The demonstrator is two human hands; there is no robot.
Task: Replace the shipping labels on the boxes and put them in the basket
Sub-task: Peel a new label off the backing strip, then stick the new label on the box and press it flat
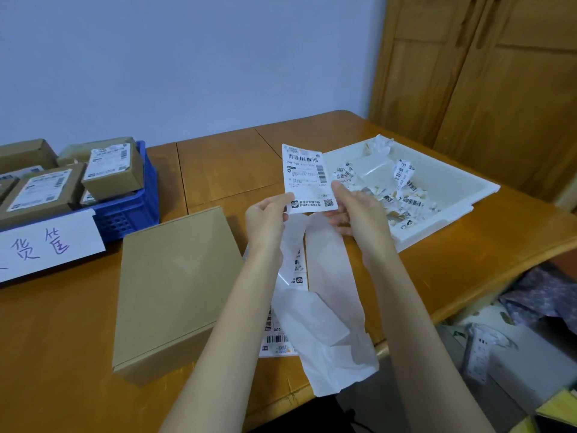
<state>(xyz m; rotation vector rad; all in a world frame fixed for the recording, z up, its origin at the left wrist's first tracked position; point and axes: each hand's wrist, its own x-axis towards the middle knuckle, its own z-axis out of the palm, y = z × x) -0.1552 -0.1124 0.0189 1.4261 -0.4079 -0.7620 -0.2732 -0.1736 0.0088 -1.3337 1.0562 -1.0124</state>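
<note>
A white shipping label (307,178) with barcodes is held upright above the table. My left hand (265,218) pinches its lower left corner. My right hand (356,207) pinches its lower right edge. A strip of white backing paper (327,304) hangs down from the label and trails over the table's front edge. A plain brown cardboard box (175,292) lies flat on the table left of my arms, its top bare. The blue basket (131,210) at the far left holds several labelled boxes (114,170).
A white tray (443,179) with torn label scraps (402,189) sits at the right on the wooden table (218,164). More labels (276,337) lie under the backing paper. A handwritten paper sign (46,245) leans on the basket. Wooden cabinet doors (484,67) stand behind.
</note>
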